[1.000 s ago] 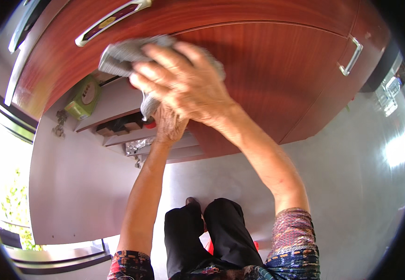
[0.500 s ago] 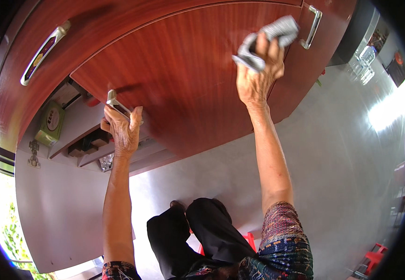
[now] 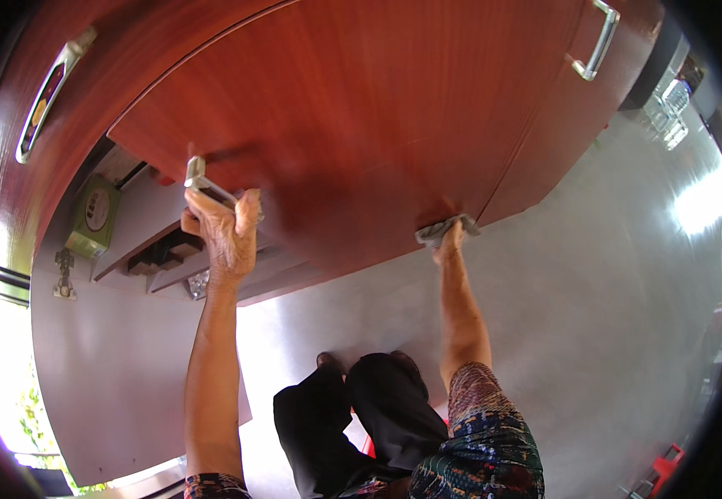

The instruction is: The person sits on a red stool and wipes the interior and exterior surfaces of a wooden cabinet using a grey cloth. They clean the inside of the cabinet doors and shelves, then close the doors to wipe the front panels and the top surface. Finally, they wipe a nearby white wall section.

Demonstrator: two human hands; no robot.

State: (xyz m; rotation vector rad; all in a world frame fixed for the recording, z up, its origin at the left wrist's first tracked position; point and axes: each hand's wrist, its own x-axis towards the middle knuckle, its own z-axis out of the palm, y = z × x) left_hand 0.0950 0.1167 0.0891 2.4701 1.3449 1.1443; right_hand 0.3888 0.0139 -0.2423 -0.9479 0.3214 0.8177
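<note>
A reddish-brown wooden cabinet door [image 3: 327, 125] fills the upper middle and stands ajar on its left side. My left hand [image 3: 226, 229] grips the door's metal handle [image 3: 203, 179], fingers wrapped round it. Down at the lower right part of the door, my right hand [image 3: 450, 239] presses a grey cloth [image 3: 437, 229] against the wood near the bottom edge. The fingers of that hand are partly hidden by the cloth.
Behind the door's left side are shelves with a green box [image 3: 95, 218]. A second door [image 3: 86, 399] with a hinge hangs open at lower left. Other handles sit at upper left [image 3: 51, 96] and upper right [image 3: 600, 41]. Grey floor [image 3: 577, 316] lies at right, with a red stool [image 3: 668, 470].
My right hand has moved the cloth from the door's upper right down to its lower edge. My left hand stays on the handle. The view has shifted slightly.
</note>
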